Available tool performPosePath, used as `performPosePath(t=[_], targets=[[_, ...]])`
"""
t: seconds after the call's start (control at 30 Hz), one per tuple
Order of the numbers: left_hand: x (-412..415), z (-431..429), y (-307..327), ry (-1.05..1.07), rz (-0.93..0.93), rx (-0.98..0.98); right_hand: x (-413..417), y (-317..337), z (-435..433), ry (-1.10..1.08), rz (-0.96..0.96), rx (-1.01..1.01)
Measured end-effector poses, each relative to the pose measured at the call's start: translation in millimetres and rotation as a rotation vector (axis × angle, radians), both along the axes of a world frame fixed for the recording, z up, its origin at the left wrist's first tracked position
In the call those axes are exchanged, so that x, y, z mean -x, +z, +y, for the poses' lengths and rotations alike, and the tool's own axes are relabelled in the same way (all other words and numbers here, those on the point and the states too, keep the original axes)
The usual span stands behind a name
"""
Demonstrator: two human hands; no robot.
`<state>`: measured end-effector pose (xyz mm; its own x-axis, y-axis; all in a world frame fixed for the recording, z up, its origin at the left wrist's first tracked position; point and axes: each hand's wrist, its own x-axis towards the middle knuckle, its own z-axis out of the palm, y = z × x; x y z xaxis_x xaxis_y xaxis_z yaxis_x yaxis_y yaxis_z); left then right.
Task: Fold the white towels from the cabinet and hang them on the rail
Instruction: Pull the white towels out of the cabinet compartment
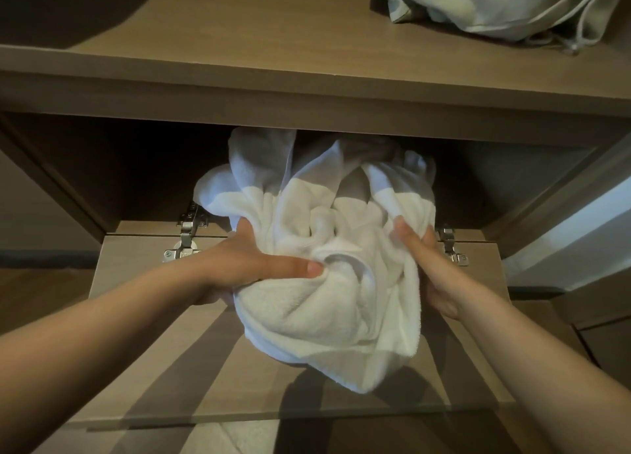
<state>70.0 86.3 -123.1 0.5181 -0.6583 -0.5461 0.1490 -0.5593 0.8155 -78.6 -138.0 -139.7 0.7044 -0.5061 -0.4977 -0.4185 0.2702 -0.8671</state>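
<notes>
**user_a:** Forearms first, closest to the camera, both bare and reaching forward over a drop-down cabinet door (143, 368) that lies open and roughly flat, striped with light and shadow. What's in the hands?

**user_b:** One crumpled bundle of white towels (327, 283), gripped from both sides. The left hand (252, 266) is clenched into the left side of the bundle, thumb pressed across the front folds, fingers buried behind the cloth. The right hand (420, 259) is clamped on the right edge, fingers laid flat over the fabric with the palm behind it. So both are closed on the bundle, not loose.

**user_a:** And where's the bundle sitting exactly?

**user_b:** Half out of the lower compartment. The bottom corner droops above the open door, and the top part trails back up into the dark opening under the shelf edge. Can't tell how many towels are in there, it's all one wad.

**user_a:** Anything behind it?

**user_b:** Two metal hinges at the door's back edge: left hinge (186, 238) just beside the left hand, right hinge (450, 245) peeking out past the right hand. Further up, the wooden shelf (239, 37) above holds a pale grey-blue cloth (495, 6), rumpled, in the far right corner, well apart from the towels.
</notes>
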Motion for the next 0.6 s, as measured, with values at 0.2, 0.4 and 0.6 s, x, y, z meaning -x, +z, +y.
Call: performPosePath(t=[0.2, 0.4, 0.6], targets=[[-3.9, -3.6, -4.6, -0.058, -0.021, 0.106, -17.3, 3.1, 0.5, -0.032, -0.097, -0.056], [-2.3, -7.5, -8.2, 0.013, -0.018, 0.116, -29.6, 0.2, 9.1, 0.026, -0.1, -0.019], [-5.2, -6.0, -12.9, 0.014, -0.021, 0.109, -37.3, -6.7, -8.0, 0.063, 0.047, 0.021]])
